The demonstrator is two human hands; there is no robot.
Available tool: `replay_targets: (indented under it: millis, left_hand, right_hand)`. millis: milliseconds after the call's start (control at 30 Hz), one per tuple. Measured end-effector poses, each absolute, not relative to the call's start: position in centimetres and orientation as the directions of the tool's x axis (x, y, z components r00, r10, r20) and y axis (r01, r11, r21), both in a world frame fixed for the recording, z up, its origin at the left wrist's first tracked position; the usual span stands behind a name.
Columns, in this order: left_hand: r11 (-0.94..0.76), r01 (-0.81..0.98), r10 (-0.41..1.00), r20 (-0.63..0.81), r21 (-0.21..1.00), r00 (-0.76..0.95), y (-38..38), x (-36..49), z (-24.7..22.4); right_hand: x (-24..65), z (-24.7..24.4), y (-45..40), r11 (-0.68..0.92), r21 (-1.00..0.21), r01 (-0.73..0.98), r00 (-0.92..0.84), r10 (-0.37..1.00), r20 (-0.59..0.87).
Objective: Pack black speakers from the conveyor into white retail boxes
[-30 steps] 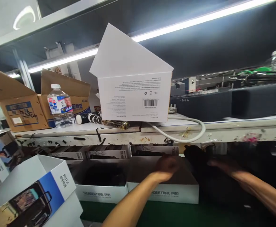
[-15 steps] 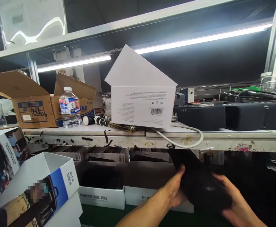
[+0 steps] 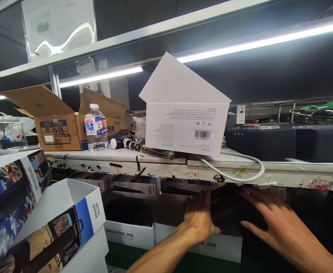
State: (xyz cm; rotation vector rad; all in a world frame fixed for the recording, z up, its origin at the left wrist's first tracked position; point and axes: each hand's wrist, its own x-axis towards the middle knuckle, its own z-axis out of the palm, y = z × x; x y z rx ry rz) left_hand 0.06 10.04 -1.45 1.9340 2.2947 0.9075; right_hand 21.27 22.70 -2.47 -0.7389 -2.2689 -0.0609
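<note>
Left hand [image 3: 199,218] is part-open against the left side of a matte black, flat-faced item [image 3: 226,204], firm hold can't be told; right hand [image 3: 280,220] is spread wide at its other side, contact unclear. Item's at the open top of a white cardboard box with dark lettering [image 3: 227,248], depth unclear. Looks like two-handed positioning; I'd say any further shift needs even support and fingers clear of the walls.

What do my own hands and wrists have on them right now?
Your left hand and right hand are bare: no gloves, watch or sleeves in view. Dimness and blur leave rings on the left fingers unclear.
</note>
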Motion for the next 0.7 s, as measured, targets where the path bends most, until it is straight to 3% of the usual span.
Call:
replay_targets:
  millis: [67, 100, 233, 333, 400, 500, 600, 700]
  left_hand:
    - [0.023, 0.984, 0.91, 0.403, 0.176, -0.094, 10.1, -0.6, -2.2]
    - [0.003, 0.995, 0.903, 0.428, 0.101, -0.046, 10.1, -0.8, -2.6]
    - [-0.051, 0.998, 0.888, 0.457, -0.026, 0.057, 9.4, -2.5, -3.1]
    - [-0.041, 0.999, 0.852, 0.523, 0.02, 0.024, 8.3, -6.0, -2.1]
    - [0.184, 0.972, 0.801, 0.551, 0.147, -0.235, 7.4, -9.2, -1.6]
    - [0.556, 0.8, 0.694, 0.404, 0.226, -0.596, 6.3, -13.6, -2.5]
    - [0.577, 0.801, 0.76, 0.254, 0.158, -0.598, 5.6, -15.7, -5.2]
    - [0.508, 0.852, 0.832, 0.186, 0.123, -0.523, 5.3, -15.9, -7.9]
  right_hand:
    - [19.5, -2.4, 23.1, 0.889, 0.041, 0.456, -0.732, 0.349, 0.585]
    - [18.5, -2.4, 23.3, 0.898, 0.091, 0.43, -0.79, 0.326, 0.52]
    - [14.1, -2.3, 22.9, 0.933, 0.062, 0.355, -0.897, 0.322, 0.304]
    - [11.5, -1.5, 22.5, 0.927, 0.023, 0.374, -0.898, 0.356, 0.258]
    - [9.9, -1.2, 22.5, 0.909, 0.042, 0.414, -0.881, 0.389, 0.271]
    - [7.4, -1.8, 22.8, 0.905, 0.111, 0.41, -0.884, 0.365, 0.294]
    - [4.9, -3.8, 22.8, 0.924, 0.149, 0.351, -0.917, 0.308, 0.254]
    - [3.0, -6.2, 22.7, 0.944, 0.095, 0.317, -0.933, 0.292, 0.208]
